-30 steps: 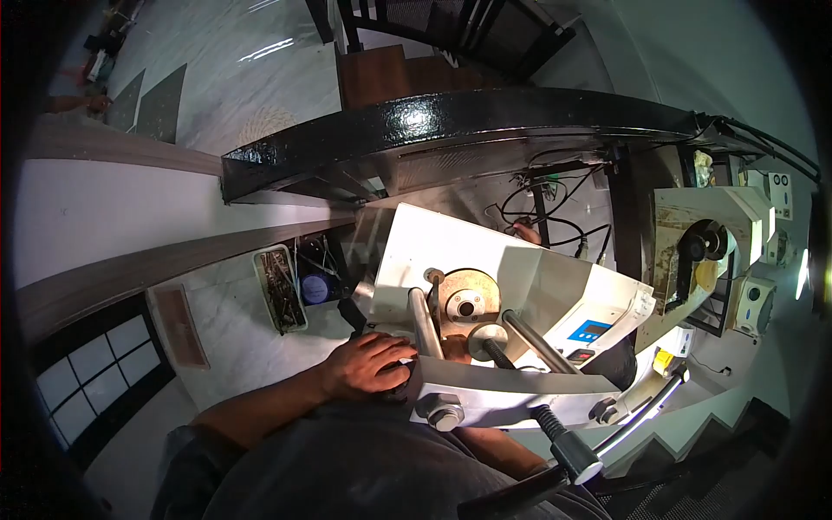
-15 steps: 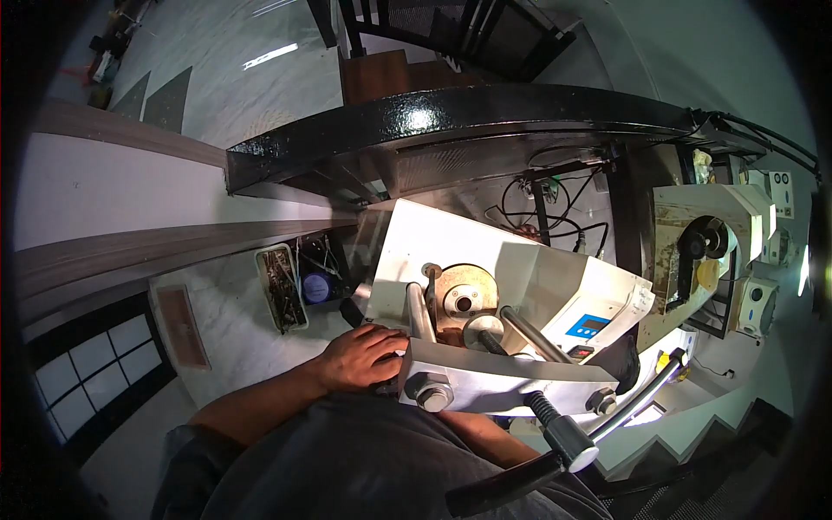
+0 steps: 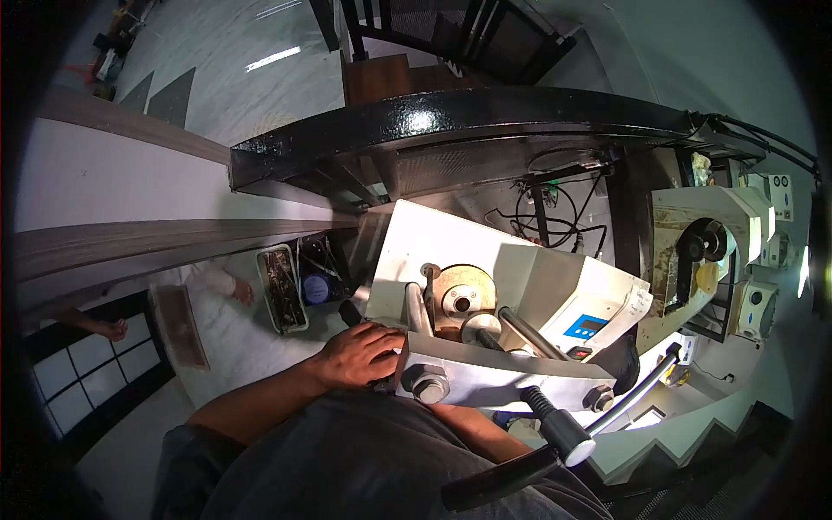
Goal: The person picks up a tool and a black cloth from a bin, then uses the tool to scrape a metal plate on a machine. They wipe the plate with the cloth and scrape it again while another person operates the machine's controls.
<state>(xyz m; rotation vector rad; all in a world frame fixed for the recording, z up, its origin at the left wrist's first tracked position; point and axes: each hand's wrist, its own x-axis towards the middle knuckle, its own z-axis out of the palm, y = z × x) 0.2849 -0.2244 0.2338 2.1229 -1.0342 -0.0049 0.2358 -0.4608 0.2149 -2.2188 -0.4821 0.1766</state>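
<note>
In front of my body stands a white machine (image 3: 425, 234) with a round metal plate (image 3: 472, 290) on its upright face. A thick metal crossbar (image 3: 494, 374) spans two steel rods and carries large bolts. My left hand (image 3: 357, 354) is at the crossbar's left end, fingers together and curled downward; what lies under them is hidden. A threaded screw with a T-handle (image 3: 565, 438) sticks out of the bar toward me. My right forearm (image 3: 481, 431) passes below the bar, and the bar hides my right hand. A small blue display (image 3: 586, 327) is on the machine's right side.
A tray of metal pieces (image 3: 282, 290) and a black box with a purple lid (image 3: 317, 288) sit at the left. Another person's hands (image 3: 113, 330) show at far left. A second machine (image 3: 693, 208) stands right. A black beam (image 3: 468, 108) runs behind.
Another person's hands and a pale sleeve have come into view on the left. The whole view has shifted very slightly. My left hand stays at the crossbar's end.
</note>
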